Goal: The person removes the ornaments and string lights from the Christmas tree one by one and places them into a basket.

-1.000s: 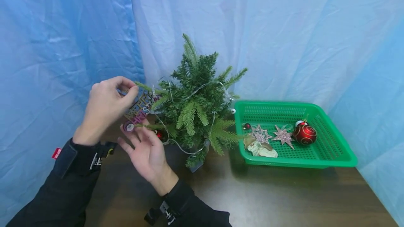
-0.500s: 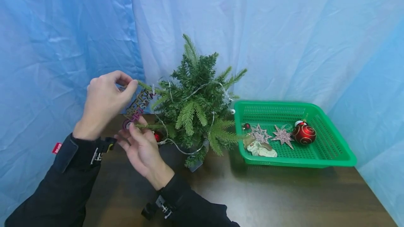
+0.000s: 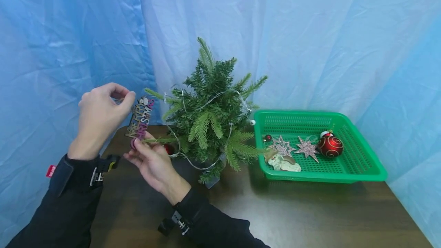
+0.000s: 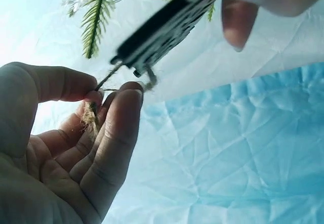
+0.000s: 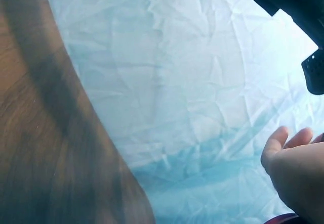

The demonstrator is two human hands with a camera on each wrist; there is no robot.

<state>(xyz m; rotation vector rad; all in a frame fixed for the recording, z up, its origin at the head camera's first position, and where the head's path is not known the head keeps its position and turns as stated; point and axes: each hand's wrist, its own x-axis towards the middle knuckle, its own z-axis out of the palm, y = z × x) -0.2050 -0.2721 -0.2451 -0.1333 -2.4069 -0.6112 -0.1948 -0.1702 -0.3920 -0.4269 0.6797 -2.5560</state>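
Observation:
A letter-cut "Merry Christmas" ornament [image 3: 140, 119] is held tilted between both hands, left of a small green Christmas tree [image 3: 210, 118]. My left hand [image 3: 101, 116] pinches its twine loop [image 4: 91, 120] between thumb and fingers, as the left wrist view shows. The right hand [image 3: 156, 165], palm partly up, grips the ornament's lower end, where a round purple piece shows by the thumb. In the left wrist view, the ornament's dark edge [image 4: 152, 29] runs from the twine up to the right hand's fingers. The right wrist view catches only part of the right hand [image 5: 298, 176].
A green basket [image 3: 324, 177] right of the tree holds glitter stars [image 3: 307, 148], a red bauble [image 3: 330, 146] and a snowman-like figure [image 3: 284, 162]. Clear wire lights [image 3: 196, 165] wrap the tree. Its branches reach close to both hands. Blue cloth [image 3: 293, 30] hangs behind the brown table [image 3: 275, 217].
Both hands have drawn the ornament left, away from the tree branches, and its lettering now shows more fully. The right hand's fingers have closed from spread to gripping its lower end.

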